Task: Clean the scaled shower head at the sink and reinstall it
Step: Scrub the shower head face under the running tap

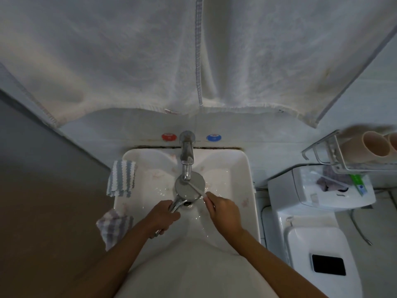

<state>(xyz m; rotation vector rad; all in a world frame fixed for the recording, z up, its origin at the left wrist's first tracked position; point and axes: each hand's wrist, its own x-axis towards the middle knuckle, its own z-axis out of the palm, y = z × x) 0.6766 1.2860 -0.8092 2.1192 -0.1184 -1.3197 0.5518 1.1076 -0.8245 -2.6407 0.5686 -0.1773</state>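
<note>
The chrome shower head (187, 189) is held face up over the white sink (242, 168), right under the tap spout (186, 168). My left hand (164, 217) grips its handle, which runs down toward me. My right hand (223, 210) pinches a thin white brush (196, 188) whose tip lies across the round face of the shower head. Water glistens on the basin floor around it.
Two striped cloths hang on the sink's left rim, one at the back (122, 178), one near me (113, 224). White towels (193, 57) hang above. A toilet (311, 233) stands to the right, with a wire rack of cups (365, 149) over it.
</note>
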